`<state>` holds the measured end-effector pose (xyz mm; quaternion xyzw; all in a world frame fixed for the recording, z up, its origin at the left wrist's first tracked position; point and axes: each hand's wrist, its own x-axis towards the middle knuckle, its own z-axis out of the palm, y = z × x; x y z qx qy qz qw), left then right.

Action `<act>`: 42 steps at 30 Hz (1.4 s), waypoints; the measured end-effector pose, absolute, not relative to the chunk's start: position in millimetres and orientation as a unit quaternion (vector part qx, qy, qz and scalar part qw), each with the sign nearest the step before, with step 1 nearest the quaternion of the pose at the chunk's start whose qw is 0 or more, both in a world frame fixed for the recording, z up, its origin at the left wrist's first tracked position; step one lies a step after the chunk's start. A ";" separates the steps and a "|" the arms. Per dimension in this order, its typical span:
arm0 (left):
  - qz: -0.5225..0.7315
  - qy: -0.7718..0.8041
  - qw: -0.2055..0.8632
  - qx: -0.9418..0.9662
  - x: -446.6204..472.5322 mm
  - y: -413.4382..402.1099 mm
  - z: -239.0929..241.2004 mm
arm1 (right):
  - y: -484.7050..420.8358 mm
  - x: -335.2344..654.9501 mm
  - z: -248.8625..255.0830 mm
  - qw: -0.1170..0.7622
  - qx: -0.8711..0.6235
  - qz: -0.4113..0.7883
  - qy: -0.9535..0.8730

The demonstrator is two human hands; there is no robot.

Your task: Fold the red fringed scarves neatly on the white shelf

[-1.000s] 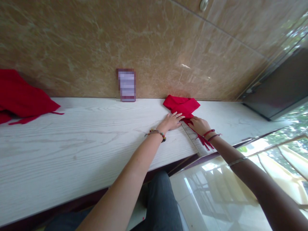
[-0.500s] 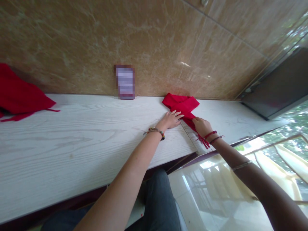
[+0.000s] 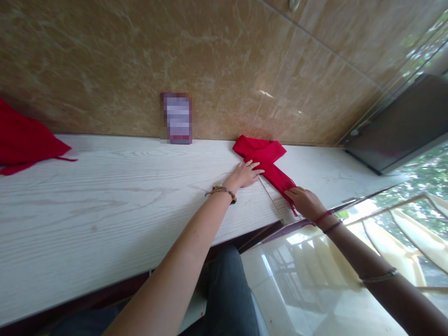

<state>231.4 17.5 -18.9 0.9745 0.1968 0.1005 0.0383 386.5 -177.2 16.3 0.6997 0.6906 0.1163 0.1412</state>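
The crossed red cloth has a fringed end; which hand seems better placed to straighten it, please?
Probably the right hand: its fingers touch the cloth beside the fringe, while the left hand rests farther up, near the crossing.

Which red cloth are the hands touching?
The crossed-over red cloth, touched by the left hand and right hand; the other red cloth lies at the left edge, away from both.

Scarf [image 3: 272, 171] on counter [image 3: 140, 200], before wall [image 3: 140, 65]
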 end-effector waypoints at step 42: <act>0.151 0.319 0.086 0.932 231.6 51.4 -25.6 | -40.4 375.1 -14.8 0.011 0.781 0.058 0.622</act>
